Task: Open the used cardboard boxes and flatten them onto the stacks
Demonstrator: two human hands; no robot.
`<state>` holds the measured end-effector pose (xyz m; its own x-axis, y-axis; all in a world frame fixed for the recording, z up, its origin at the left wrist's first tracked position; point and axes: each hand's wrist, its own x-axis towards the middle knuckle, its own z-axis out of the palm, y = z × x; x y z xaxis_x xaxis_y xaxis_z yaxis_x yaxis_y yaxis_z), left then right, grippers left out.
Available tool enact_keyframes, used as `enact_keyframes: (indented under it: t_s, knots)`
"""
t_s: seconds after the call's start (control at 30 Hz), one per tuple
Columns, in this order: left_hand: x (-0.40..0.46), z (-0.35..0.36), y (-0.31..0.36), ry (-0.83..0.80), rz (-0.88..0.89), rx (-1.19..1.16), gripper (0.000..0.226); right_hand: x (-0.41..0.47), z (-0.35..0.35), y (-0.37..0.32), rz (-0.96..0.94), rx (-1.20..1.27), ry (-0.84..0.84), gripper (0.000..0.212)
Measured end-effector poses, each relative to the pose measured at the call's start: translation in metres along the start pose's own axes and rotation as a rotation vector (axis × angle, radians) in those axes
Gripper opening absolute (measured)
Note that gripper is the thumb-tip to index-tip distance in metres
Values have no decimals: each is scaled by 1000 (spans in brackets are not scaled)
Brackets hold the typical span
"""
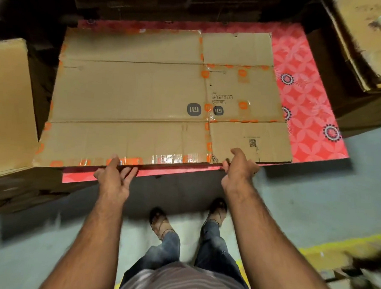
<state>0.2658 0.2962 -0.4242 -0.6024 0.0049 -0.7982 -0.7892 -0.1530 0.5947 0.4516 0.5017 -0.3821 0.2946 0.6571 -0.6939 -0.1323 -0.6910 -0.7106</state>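
Nearest to you are your striped shirt (184, 283) and your jeans (210, 245), and your two feet stand on the grey floor (304, 194) just before the stack. A yellow line (338, 251) crosses the floor at your right.

Your left hand (115, 178) holds the near edge of the flattened box (143, 93): the thumb lies on top and the fingers are curled under the edge. Your right hand (239, 169) holds the same edge further right, with the thumb raised above the cardboard and the fingers bent around the rim.

The flattened box is brown, with clear fold lines, orange tape (205, 73) along the seams, shiny clear tape at the near edge and two grey logos near the middle. It lies flat on a pink patterned sheet (308, 106), which tops the stack. The pink sheet shows free at the right side, along the far edge and as a narrow strip under the near edge.

At the left, a brown box (8, 104) stands close, touching the near left corner. At the far right lie more cardboard pieces (362, 47). Behind the stack it is dark, with more cardboard.
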Motion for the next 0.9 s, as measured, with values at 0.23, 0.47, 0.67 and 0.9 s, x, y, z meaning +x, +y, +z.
enact_keyframes:
  t_s: [0.23, 0.47, 0.67, 0.9]
  knots:
    - [-4, 3, 3, -31, -66, -24, 40, 4, -7, -1, 157, 48, -33, 50]
    - [-8, 19, 22, -80, -10, -77, 56, 1, -8, -1, 200, 34, -144, 39]
    - [-8, 32, 38, -146, 6, 2, 32, -4, 0, -23, 261, 24, -322, 42]
    - [-54, 52, 70, -326, 86, -80, 33, -36, 28, -76, 136, 133, -457, 47]
